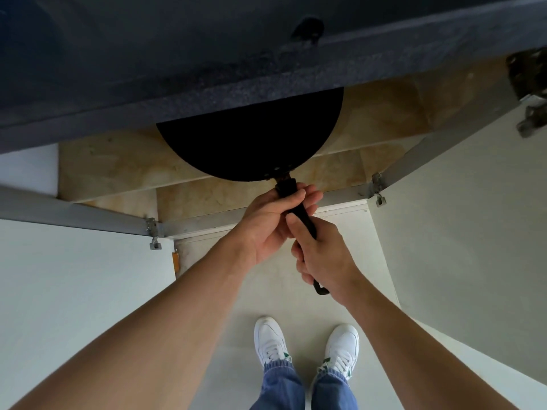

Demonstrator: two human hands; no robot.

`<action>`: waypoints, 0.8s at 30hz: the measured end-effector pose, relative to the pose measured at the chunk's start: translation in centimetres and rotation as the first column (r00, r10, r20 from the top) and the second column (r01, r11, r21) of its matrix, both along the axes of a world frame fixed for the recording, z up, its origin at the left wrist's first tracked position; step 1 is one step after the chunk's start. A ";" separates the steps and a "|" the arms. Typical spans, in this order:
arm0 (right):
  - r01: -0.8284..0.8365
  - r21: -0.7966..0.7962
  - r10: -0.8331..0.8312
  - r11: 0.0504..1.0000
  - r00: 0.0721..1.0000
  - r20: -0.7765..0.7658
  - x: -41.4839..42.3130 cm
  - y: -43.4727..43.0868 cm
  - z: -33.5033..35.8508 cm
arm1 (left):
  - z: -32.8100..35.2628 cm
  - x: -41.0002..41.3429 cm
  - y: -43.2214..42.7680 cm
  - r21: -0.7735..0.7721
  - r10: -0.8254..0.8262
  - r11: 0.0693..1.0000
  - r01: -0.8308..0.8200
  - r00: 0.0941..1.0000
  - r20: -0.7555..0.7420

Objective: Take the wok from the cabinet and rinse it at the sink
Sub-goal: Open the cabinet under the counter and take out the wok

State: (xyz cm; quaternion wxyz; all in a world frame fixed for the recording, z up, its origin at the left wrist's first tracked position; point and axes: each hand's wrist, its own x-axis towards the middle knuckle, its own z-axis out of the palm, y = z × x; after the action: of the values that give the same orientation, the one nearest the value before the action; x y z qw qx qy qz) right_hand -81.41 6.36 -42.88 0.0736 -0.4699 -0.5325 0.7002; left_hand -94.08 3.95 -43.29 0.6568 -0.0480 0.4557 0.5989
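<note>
Fingers of left hand (266, 220) and right hand (321, 255) clench the wok (251, 137) handle, pan half inside the open cabinet (118, 167) under the table (207, 69).

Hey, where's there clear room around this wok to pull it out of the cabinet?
Bare shelf lies left of the wok, more to its right. Tight above: the countertop edge overhangs the wok. Both hands, left hand and right hand, crowd the handle.

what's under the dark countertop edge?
The far half of the round black wok runs under the dark speckled countertop and is hidden; beige cabinet shelf shows beside it. Deeper contents can't be seen.
</note>
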 end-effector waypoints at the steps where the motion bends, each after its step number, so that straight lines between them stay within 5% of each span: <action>1: 0.005 0.025 -0.005 1.000 1.000 0.003 0.1 -0.4 0.0 | 0.0 0.0 -0.3 0.001 -0.006 1.000 0.006 1.000 0.001; 24: 0.127 -0.062 -0.106 0.990 0.955 0.277 15.1 -21.9 16.3 | 15.5 15.4 -19.5 -0.230 -0.203 0.948 0.219 0.975 0.091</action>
State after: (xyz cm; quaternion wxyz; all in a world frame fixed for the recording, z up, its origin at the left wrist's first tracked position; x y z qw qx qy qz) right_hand -66.28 -15.55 -26.59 0.0220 -0.5950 -0.4807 0.6438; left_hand -78.70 -15.51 -27.81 0.7212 -0.0975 0.5049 0.4642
